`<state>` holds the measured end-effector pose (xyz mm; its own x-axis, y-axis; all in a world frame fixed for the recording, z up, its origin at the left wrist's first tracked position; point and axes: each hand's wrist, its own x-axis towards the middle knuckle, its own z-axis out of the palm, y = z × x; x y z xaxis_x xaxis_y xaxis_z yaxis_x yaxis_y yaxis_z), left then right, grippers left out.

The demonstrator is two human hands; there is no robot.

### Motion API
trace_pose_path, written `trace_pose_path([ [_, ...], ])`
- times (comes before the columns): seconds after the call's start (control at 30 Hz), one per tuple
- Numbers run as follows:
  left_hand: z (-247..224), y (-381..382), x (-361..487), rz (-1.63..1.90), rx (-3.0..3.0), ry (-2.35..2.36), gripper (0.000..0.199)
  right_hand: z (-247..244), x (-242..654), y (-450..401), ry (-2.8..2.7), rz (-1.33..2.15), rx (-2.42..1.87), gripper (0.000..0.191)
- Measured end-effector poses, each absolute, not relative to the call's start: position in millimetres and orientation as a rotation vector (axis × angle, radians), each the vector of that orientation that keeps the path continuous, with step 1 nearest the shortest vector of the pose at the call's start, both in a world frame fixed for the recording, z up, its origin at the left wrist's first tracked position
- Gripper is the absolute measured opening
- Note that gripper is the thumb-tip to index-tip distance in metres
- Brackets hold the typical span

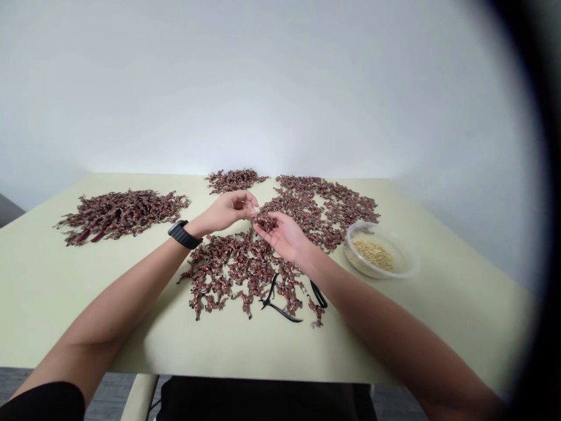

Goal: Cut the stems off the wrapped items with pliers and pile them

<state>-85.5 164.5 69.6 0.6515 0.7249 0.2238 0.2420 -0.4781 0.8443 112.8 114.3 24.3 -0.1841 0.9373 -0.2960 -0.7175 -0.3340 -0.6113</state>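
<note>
Left hand [228, 210] raised above the pale green tabletop [83, 304], fingertips [248, 202] pinched narrow at a tiny pale bit, too small to tell what. Right hand [283, 235] palm up and angled toward it, fingers [274, 229] spread fairly wide and slightly curled, their tips right beside a small clump of reddish-brown branching pieces [265, 221]; whether they touch it, impossible to tell. That clump in the air just above the near pile of reddish-brown pieces [236, 269], directly between both hands. Black watch strap [184, 234] around the left wrist. Three more heaps on the table: a dense left pile [123, 215], a smaller far pile [234, 180], and a wide right pile [328, 202] running up to the hands. Black-handled pliers [280, 311] lying at the near pile's front edge, among a few stray pieces, with a black curved handle [318, 294] just below the right wrist, possibly part of the same tool. Off to the right, a round glass bowl [405, 263] holding pale seeds [373, 255], well apart from both hands, near the right pile.
</note>
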Motion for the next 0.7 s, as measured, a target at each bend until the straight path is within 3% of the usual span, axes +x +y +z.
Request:
trace_pose_path([
  [0.27, 61.6, 156.1, -68.3, 1.040, 2.222, 1.019, 0.028, 35.7, 111.8, 109.1, -0.371, 1.789, -0.875, 0.007],
  [0.47, 53.2, 175.4, -96.1, 0.157, 2.465, 0.977, 0.046, 36.8, 118.2, 115.9, -0.331, 1.742, -0.871, 0.009],
  [0.57, 43.8, 175.2, -94.6, 0.029, 2.425, 0.999, 0.052, 34.5, 118.3, 116.9, -0.318, 1.733, -0.869, 0.010],
  [0.7, 39.2, 173.8, -89.8, 0.028, 2.337, 1.018, 0.045, 31.7, 118.5, 117.7, -0.308, 1.733, -0.868, 0.011],
])
